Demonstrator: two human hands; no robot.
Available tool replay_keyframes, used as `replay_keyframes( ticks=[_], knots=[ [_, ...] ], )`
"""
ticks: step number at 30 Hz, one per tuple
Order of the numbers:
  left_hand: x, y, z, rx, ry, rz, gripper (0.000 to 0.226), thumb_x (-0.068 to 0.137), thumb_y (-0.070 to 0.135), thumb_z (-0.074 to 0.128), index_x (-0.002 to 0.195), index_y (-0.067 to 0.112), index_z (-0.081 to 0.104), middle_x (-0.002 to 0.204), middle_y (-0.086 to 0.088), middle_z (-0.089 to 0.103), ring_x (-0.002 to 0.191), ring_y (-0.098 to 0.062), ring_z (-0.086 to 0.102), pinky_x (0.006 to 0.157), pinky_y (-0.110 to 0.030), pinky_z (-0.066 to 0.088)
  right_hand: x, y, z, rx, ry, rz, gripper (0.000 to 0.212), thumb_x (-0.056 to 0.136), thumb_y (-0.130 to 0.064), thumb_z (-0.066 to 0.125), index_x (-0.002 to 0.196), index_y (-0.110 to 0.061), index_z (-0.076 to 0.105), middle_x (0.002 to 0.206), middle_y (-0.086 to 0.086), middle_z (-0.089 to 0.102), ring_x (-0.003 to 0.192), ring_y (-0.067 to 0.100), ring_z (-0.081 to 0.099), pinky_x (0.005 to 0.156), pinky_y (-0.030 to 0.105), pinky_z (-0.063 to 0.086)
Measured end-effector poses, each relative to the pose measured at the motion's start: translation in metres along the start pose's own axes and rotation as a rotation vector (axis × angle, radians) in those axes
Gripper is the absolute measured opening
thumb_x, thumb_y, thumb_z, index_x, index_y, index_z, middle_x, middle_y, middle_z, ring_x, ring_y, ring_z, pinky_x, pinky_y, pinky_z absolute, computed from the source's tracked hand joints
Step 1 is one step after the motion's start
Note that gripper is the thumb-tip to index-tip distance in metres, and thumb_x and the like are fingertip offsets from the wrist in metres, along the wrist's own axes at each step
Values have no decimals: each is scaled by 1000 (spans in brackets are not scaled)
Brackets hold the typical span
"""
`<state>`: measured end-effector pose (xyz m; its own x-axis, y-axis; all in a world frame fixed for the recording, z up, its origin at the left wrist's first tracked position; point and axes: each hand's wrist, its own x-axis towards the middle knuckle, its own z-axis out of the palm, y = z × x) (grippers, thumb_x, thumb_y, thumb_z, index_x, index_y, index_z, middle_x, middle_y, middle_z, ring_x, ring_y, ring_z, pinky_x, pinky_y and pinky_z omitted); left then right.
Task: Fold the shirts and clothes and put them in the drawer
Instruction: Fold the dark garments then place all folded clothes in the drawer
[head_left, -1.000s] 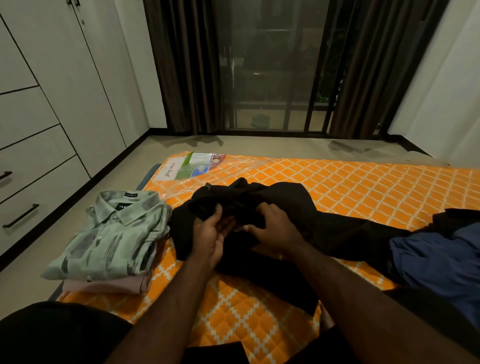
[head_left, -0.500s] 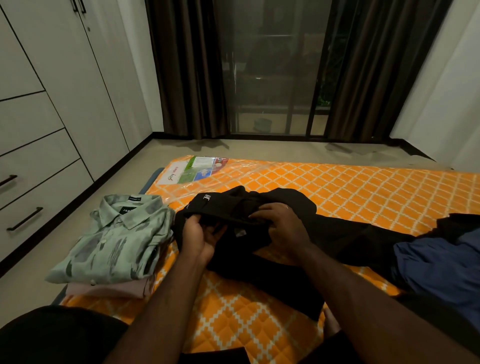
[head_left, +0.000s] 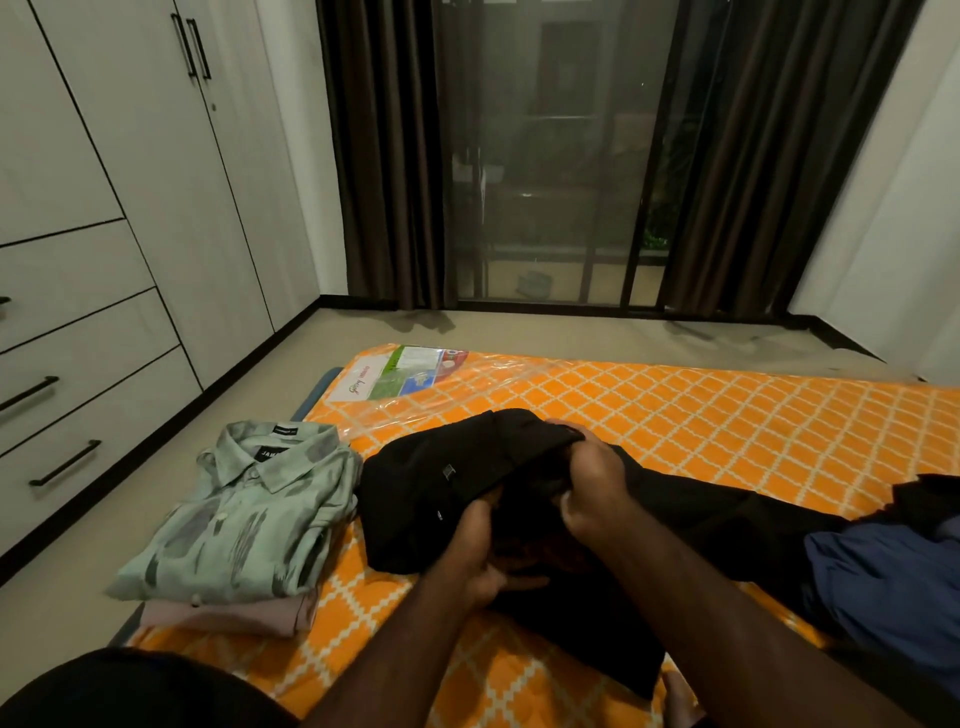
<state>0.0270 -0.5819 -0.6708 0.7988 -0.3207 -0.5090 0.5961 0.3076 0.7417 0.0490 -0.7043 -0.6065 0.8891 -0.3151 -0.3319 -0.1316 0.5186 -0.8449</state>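
A black garment (head_left: 415, 499) lies bunched on the orange quilted mattress (head_left: 701, 426) in front of me. My left hand (head_left: 480, 558) grips its near edge from below, fingers curled into the cloth. My right hand (head_left: 592, 488) clutches the raised bunched part at the top. To the left sits a folded pale green patterned shirt (head_left: 244, 514) on top of a folded pink garment (head_left: 234, 616). A blue garment (head_left: 883, 577) lies unfolded at the right, over more dark cloth.
White wardrobe drawers (head_left: 78, 415) with black bar handles stand shut along the left wall, across a strip of beige floor. A plastic-wrapped label (head_left: 405, 371) lies at the mattress's far corner. Dark curtains and a glass sliding door fill the back.
My view has tilted upward a little. Both hands have shifted on the black garment: the right rose onto the bunched top, the left dropped to the near edge.
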Motion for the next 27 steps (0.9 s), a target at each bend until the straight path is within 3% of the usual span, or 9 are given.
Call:
replay_keyframes(
  ticks=[4, 8, 10, 14, 16, 18, 21, 23, 27],
  knots=[
    [7, -7, -3, -236, -140, 116, 64, 90, 61, 53, 131, 14, 66, 127, -16, 69, 122, -40, 62, 106, -68, 42, -13, -11, 3, 316, 13, 253, 31, 98, 4, 46, 121, -1, 65, 118, 23, 68, 103, 40, 66, 69, 48, 59],
    [10, -27, 4, -345, -275, 21, 74, 94, 72, 34, 138, 19, 62, 134, -17, 66, 125, -44, 58, 100, -70, 44, -29, -16, 16, 445, -74, 369, 30, 102, -4, 44, 125, 3, 63, 123, 26, 67, 109, 41, 66, 73, 48, 57],
    [10, -33, 9, -407, -397, 73, 75, 100, 66, 22, 138, 16, 63, 137, -17, 63, 125, -43, 59, 94, -62, 51, -39, -15, 23, 485, -139, 398, 31, 104, -7, 43, 125, 1, 63, 118, 25, 69, 106, 40, 67, 74, 48, 57],
    [13, -14, 13, -600, -558, 254, 58, 104, 45, 41, 147, 7, 52, 151, -18, 50, 142, -36, 44, 118, -51, 32, -46, -19, 32, 571, -241, 333, 39, 106, -4, 34, 125, -11, 68, 121, 24, 69, 108, 40, 67, 72, 48, 63],
    [6, 2, 19, -613, -427, 321, 61, 98, 46, 56, 143, 5, 56, 148, -22, 52, 140, -40, 45, 121, -54, 28, -42, -30, 35, 610, -232, 262, 42, 105, -2, 32, 125, -11, 69, 120, 25, 69, 109, 41, 67, 75, 51, 63],
    [-1, 21, 23, -629, -229, 353, 59, 97, 44, 56, 139, 3, 60, 142, -23, 57, 137, -41, 49, 121, -53, 29, -35, -41, 35, 614, -198, 189, 40, 104, -1, 34, 125, -8, 67, 117, 25, 70, 106, 40, 67, 71, 49, 62],
    [-8, 61, 27, -517, -47, 466, 51, 90, 33, 64, 132, 4, 65, 132, -20, 65, 126, -37, 59, 113, -47, 42, -22, -48, 30, 553, -156, 120, 34, 102, -3, 42, 129, -3, 62, 117, 25, 71, 107, 41, 68, 80, 50, 59],
    [-6, 94, 28, -455, 0, 505, 55, 83, 30, 72, 132, 6, 65, 127, -19, 68, 120, -36, 64, 105, -48, 50, -17, -48, 23, 396, -140, 58, 28, 100, -5, 49, 124, -3, 64, 113, 23, 73, 104, 39, 71, 86, 50, 59],
    [-7, 159, 43, -293, 82, 694, 54, 83, 19, 79, 132, 3, 61, 125, -19, 69, 113, -36, 68, 98, -54, 55, -14, -43, 14, 84, -227, -79, 19, 100, -16, 63, 116, -7, 67, 110, 14, 76, 104, 33, 73, 82, 48, 63]
  ],
)
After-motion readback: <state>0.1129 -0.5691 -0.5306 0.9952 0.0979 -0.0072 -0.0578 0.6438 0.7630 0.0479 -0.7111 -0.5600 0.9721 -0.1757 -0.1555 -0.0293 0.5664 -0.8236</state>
